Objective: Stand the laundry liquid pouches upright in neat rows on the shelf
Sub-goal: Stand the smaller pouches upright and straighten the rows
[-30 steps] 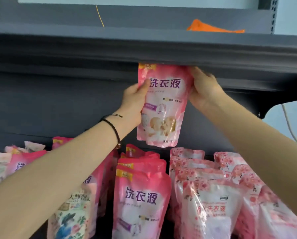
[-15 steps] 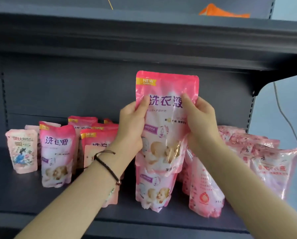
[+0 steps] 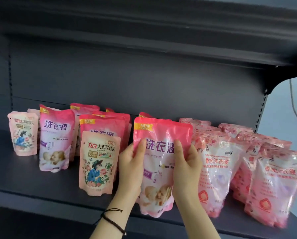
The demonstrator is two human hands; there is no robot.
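Fingers wrapped out of sight behind, thumbs [image 3: 141,145] pressed on its front, my left hand [image 3: 130,163] and right hand [image 3: 187,163] grip a glossy pink plastic pouch [image 3: 161,133] with purple characters, a yellow "NEW" corner and a baby picture. It stands upright at mid-shelf, its base near the front lip; whether it touches the board I cannot tell.

From the left on the dark grey metal shelf [image 3: 40,187]: two pale peach floral pouches [image 3: 99,163], one far left and one in front; at least five matching pink baby-print pouches [image 3: 56,140], one standing alone, the others packed in a row behind. To the right, two rows of clear rose-printed pouches [image 3: 215,169], at least six, too blurred to count exactly.

Bare board lies at the far left and along the front. The rightmost pouch sits near the shelf's right end. A dark grey upper shelf [image 3: 144,31] overhangs, well above the pouch tops.
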